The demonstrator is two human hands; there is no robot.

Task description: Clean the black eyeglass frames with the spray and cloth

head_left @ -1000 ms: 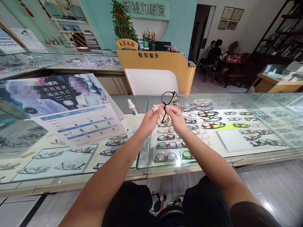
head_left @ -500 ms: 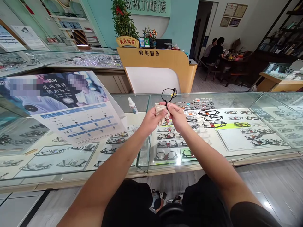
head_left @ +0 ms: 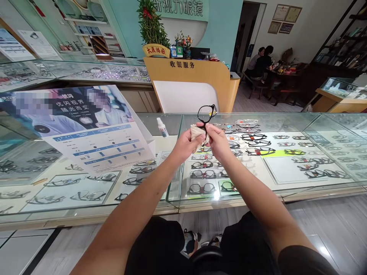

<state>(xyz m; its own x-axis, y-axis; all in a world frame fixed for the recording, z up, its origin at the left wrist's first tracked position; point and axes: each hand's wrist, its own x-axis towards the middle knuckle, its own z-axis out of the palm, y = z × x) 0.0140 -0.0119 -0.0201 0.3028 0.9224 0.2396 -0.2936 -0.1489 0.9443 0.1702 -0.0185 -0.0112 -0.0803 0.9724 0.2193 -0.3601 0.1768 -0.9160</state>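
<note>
Above the glass counter, a pair of black-framed eyeglasses [head_left: 205, 114] is held on end, one lens pointing up. My right hand [head_left: 218, 143] pinches the frame near its middle. My left hand [head_left: 185, 145] is closed on a pale beige cleaning cloth [head_left: 197, 133], which is wrapped around the lower lens and hides most of it. Both hands are close together, nearly touching. A small white spray bottle [head_left: 162, 127] stands upright on the counter to the left of my hands.
The glass display counter [head_left: 174, 196] holds rows of eyeglasses under its top. A large folded advertising card [head_left: 100, 147] stands on the left. Beyond are a wooden cashier desk [head_left: 195, 72], a potted plant [head_left: 153, 30] and two seated people [head_left: 262, 63] at a table.
Both hands, with the eyeglasses and cloth, appear slightly farther right in the view, as the whole scene shifts a little too. The grip on each stays the same.
</note>
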